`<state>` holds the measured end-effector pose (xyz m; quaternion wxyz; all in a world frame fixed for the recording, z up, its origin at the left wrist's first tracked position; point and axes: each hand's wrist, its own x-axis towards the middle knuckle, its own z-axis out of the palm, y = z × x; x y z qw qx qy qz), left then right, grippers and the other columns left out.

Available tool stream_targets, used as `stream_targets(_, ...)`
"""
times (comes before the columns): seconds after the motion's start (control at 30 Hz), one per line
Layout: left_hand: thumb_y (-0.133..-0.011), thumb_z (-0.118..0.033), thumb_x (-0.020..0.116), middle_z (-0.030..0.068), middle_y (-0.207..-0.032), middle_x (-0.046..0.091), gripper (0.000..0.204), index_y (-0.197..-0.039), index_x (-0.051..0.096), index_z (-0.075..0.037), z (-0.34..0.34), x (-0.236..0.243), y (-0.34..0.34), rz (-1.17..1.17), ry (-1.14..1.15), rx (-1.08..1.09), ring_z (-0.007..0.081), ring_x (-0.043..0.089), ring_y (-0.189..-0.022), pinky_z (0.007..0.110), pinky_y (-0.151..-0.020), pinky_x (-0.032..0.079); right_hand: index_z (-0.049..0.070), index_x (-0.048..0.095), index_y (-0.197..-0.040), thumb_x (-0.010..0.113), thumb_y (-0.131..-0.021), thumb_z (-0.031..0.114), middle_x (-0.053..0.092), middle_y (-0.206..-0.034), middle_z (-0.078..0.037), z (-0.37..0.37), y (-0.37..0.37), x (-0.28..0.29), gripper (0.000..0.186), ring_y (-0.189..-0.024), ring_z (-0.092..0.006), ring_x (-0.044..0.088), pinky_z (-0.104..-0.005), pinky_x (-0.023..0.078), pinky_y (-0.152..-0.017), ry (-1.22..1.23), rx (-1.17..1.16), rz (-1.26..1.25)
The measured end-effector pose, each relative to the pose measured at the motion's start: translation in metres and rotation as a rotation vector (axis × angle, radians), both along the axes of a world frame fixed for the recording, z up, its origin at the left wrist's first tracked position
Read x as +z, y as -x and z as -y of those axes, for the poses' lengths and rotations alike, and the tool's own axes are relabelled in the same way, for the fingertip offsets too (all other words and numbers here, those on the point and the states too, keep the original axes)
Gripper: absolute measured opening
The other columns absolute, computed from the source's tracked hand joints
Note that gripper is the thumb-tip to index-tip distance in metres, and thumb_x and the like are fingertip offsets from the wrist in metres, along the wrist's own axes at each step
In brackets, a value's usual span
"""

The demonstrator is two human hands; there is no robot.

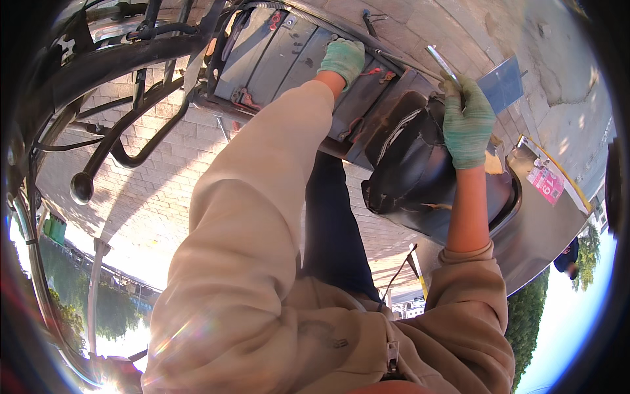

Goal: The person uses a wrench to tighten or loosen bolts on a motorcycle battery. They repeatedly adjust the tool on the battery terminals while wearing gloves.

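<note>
Pressing down on a row of grey batteries (289,56), the left hand (342,60) lies flat in a green knit glove, fingers spread and closed on nothing, palm over the top of one block near its red-capped terminals. Right hand (467,121), same glove, is wrapped around a thin metal tool (443,65); the shaft juts up past the fingertips, its tip clear of the glove and apart from the batteries. Tool looks stiff, light and smooth, so likely to slip in knit fabric; best held low on the shaft, as now. Batteries sit packed side by side in a metal tray (226,105), directly under the left fingers and off to the left of the right ones. They look heavy and rigid, with little to grip beyond the top edges. Black seat (410,164) lies just below the right wrist. Black frame tubes (131,125) run well to the left, over brick paving (151,184).
</note>
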<state>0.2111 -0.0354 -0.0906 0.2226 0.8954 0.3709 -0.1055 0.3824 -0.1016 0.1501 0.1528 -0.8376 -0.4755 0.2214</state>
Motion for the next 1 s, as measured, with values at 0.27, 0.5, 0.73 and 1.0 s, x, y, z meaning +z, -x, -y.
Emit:
stream_targets(0.27, -0.094, -0.024, 0.054, 0.0216, -0.097, 0.073, 0.027, -0.104, 0.064, -0.001, -0.010, 0.026, -0.002, -0.084, 0.245, 0.369, 0.0355, 0.070, -0.097, 0.047, -0.080, 0.056, 0.002, 0.071, -0.108, 0.063, -0.095, 0.018, 0.070, -0.084, -0.016, 0.001, 0.002, -0.006, 0.022, -0.076, -0.0235, 0.068, -0.0338, 0.052, -0.073, -0.056, -0.107, -0.106)
stream_targets(0.5, -0.095, -0.033, 0.054, 0.0142, -0.086, 0.071, 0.032, -0.103, 0.063, -0.003, 0.006, 0.065, 0.039, 0.313, 0.743, 0.965, 0.0249, 0.068, -0.085, 0.037, -0.075, 0.052, 0.005, 0.073, -0.109, 0.062, -0.096, 0.018, 0.071, -0.082, -0.014, -0.002, 0.003, -0.004, 0.022, -0.072, -0.0196, 0.066, -0.0311, 0.052, -0.070, -0.077, -0.072, -0.083)
stream_targets(0.73, -0.089, -0.023, 0.054, 0.0049, -0.076, 0.065, 0.019, -0.094, 0.060, -0.006, 0.066, 0.145, 0.108, 0.732, 1.566, 1.056, 0.0087, 0.054, -0.061, 0.024, -0.057, 0.044, 0.007, 0.074, -0.110, 0.062, -0.096, 0.018, 0.073, -0.084, -0.013, -0.002, 0.002, -0.006, 0.021, -0.072, -0.0170, 0.067, -0.0298, 0.052, -0.070, -0.061, -0.103, -0.129)
stream_targets(1.0, -0.076, -0.008, 0.053, 0.0089, -0.083, 0.064, 0.015, -0.090, 0.056, -0.005, 0.104, 0.182, 0.143, 0.664, 1.771, 0.863, 0.0122, 0.055, -0.061, 0.025, -0.058, 0.045, 0.010, 0.074, -0.110, 0.064, -0.096, 0.023, 0.073, -0.087, -0.014, 0.000, -0.004, -0.014, 0.022, -0.077, -0.0228, 0.071, -0.0328, 0.054, -0.072, -0.089, -0.061, -0.064)
